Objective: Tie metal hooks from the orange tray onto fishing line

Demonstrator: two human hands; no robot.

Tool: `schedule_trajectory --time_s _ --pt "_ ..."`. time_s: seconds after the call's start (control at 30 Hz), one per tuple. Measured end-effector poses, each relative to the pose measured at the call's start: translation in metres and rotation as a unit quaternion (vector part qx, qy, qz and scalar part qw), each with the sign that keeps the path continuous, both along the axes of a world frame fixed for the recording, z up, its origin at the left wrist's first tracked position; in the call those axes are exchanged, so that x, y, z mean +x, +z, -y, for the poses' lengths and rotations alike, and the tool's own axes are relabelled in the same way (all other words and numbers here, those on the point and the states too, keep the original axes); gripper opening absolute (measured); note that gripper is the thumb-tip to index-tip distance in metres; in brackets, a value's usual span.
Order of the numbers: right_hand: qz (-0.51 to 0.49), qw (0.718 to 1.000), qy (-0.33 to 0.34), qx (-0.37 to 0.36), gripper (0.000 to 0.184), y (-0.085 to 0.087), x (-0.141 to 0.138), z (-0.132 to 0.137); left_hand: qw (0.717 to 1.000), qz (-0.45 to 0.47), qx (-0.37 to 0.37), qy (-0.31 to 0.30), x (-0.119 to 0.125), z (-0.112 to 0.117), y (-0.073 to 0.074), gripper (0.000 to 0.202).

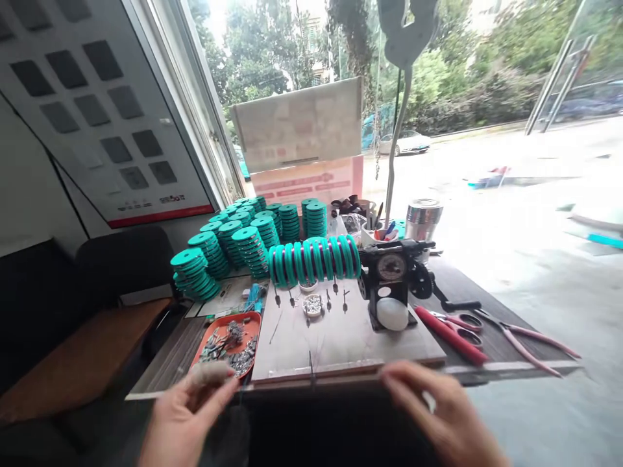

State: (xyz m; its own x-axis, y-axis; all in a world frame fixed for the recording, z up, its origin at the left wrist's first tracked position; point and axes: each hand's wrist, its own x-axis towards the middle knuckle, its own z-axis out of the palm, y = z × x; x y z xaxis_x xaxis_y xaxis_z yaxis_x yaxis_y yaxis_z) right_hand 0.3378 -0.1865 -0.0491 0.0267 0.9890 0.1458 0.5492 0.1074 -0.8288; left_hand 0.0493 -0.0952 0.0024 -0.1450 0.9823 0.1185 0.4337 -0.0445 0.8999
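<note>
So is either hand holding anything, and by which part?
It can't be told: the left hand and right hand are both blurred. No held thing shows clearly in either, though something fine could be pinched there.

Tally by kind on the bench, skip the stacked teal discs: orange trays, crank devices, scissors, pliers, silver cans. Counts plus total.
Orange tray: 1
Crank device: 1
Scissors: 1
Pliers: 1
Silver can: 1
Total: 5
</note>
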Motion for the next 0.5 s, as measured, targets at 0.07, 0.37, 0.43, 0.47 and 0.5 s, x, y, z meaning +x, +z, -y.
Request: schedule_trajectory --time_s 0.07,0.37,0.43,0.47,0.5 --pt "0.157 0.974 -0.16 0.028 0.025 0.013 0.015 -0.025 0.993 0.066 -0.046 -0.088 0.035 0.02 -0.007 0.028" --pt "0.234 0.96 -0.144 0.059 0.025 -0.009 -0.002 -0.035 0.947 0.206 -0.111 -0.221 0.124 0.035 -0.032 0.036" --pt "0.209 0.97 -0.016 0.124 0.025 -0.026 -0.012 -0.005 0.937 0.221 -0.133 -0.237 0.13 0.038 -0.04 0.039" --pt "0.213 0.964 0.029 0.159 0.026 -0.035 -0.018 0.01 0.928 0.221 -0.15 -0.258 0.131 0.041 -0.046 0.038" --pt "0.233 0.955 0.052 0.174 0.028 -0.044 -0.023 0.024 0.919 0.217 -0.169 -0.281 0.131 0.044 -0.051 0.036"
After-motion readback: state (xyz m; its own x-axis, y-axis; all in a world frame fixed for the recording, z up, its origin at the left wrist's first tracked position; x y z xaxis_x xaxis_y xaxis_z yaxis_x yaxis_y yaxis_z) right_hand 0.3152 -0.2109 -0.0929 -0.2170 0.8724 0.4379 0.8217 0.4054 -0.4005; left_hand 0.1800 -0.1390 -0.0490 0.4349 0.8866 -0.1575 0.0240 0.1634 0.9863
